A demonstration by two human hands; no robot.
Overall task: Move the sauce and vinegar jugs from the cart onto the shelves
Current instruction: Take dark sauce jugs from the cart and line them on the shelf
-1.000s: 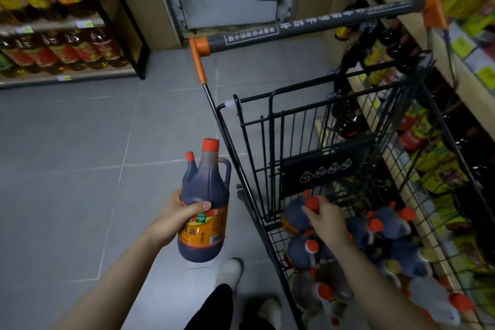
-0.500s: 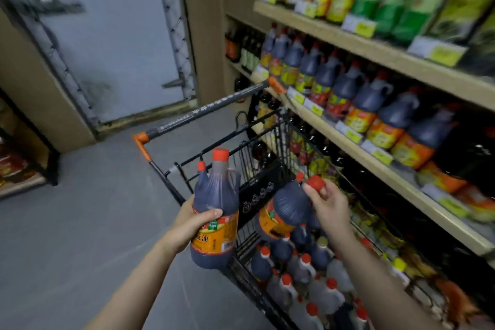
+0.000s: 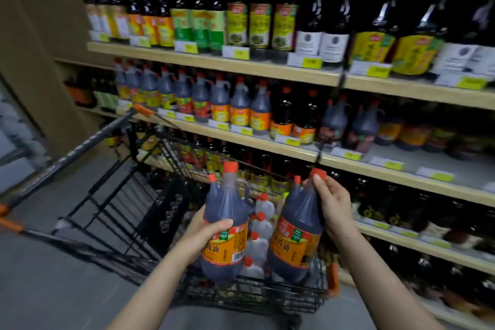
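Note:
I hold two dark sauce jugs with red caps and orange labels above the black wire cart [image 3: 112, 211]. My left hand [image 3: 206, 233] grips the body of the left jug [image 3: 226, 222], which stands upright. My right hand [image 3: 332, 203] grips the neck and handle of the right jug [image 3: 294, 233], which tilts slightly left. Below them, several clear vinegar jugs [image 3: 261, 225] with red caps lie in the cart. The wooden shelves [image 3: 267, 142] stand right behind the cart, with a row of similar jugs on the middle shelf.
The middle shelf has a bare stretch [image 3: 417, 155] at the right behind the price tags. Tall dark bottles [image 3: 257, 24] fill the top shelf, and more bottles fill the lower shelves. Grey floor [image 3: 53, 289] lies to the left of the cart. A brown wall [image 3: 34, 35] rises at the left.
My right hand has lifted a second jug out of the cart and raised it beside the first. My view has swung from the floor and cart to the shelves.

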